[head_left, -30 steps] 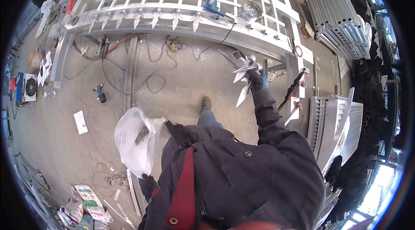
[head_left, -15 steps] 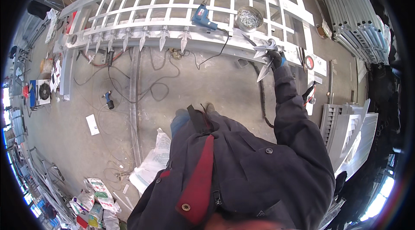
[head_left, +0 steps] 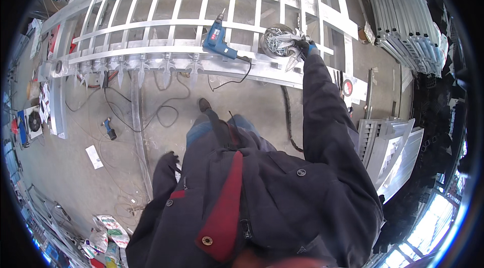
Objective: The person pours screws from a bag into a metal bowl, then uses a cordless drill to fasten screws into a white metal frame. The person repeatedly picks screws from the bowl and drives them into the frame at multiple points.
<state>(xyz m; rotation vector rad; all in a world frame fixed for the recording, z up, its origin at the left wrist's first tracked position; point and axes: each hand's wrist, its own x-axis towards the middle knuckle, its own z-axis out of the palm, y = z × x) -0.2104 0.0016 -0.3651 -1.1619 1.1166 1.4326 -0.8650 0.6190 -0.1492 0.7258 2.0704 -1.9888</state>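
My right hand (head_left: 304,47), in a dark glove, is closed on several silver spear-point finials (head_left: 290,51). They are held over the right rim of a round bowl of screws (head_left: 275,43), which stands on a pale metal fence panel (head_left: 166,60). Left of the bowl, a blue power drill (head_left: 217,39) lies on the panel with its bit pointing away from me. More spear-point finials (head_left: 194,68) are fixed in a row along the panel's near rail. My left hand (head_left: 170,158), also dark-gloved, hangs low beside my body, away from the panel; its finger pose is unclear.
A roll of tape (head_left: 347,87) sits on the panel's right end. Stacked metal panels (head_left: 406,21) stand far right, with louvred pieces (head_left: 385,152) nearer. Loose cables (head_left: 166,109) and a blue-black cordless tool (head_left: 109,129) lie on the floor at left.
My right hand has carried the finials from the near rail up to the screw bowl. My left arm has come into view at my side, and my body has shifted to the right.
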